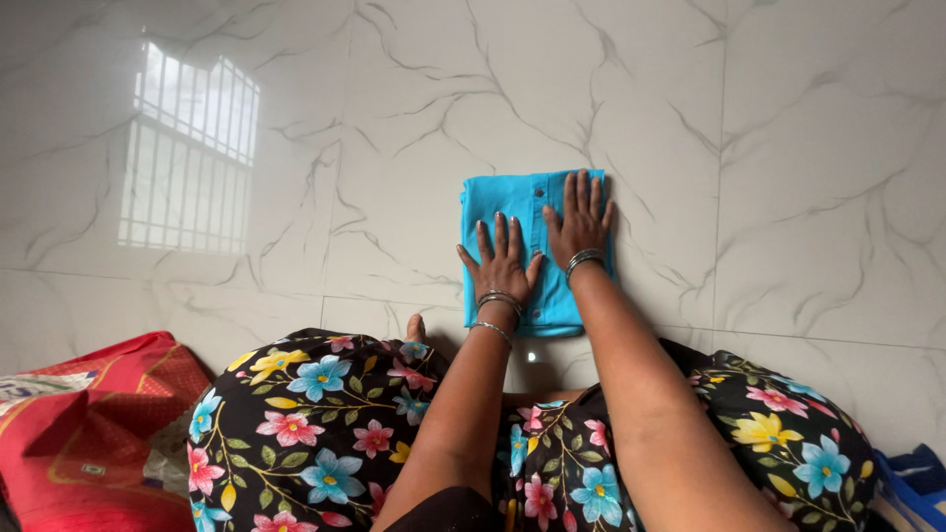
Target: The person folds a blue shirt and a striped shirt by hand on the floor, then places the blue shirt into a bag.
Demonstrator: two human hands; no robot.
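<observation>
both hands, left hand (501, 264) and right hand (579, 223), press flat and unclenched on the folded turquoise shirt (532, 251), likely soft, light, best gripped at its edges.

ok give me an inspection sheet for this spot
surface: glossy white marble-look floor tiles, window reflected at left
job's things: folded blue shirt, buttons showing, flat on the floor
clutter: red bag at lower left; blue cloth at lower right
grippers: left hand and right hand both flat, palms down on the shirt, bangles on both wrists
cables: nothing seen
surroundings: floral dress over the knees, a toe showing beside it
</observation>
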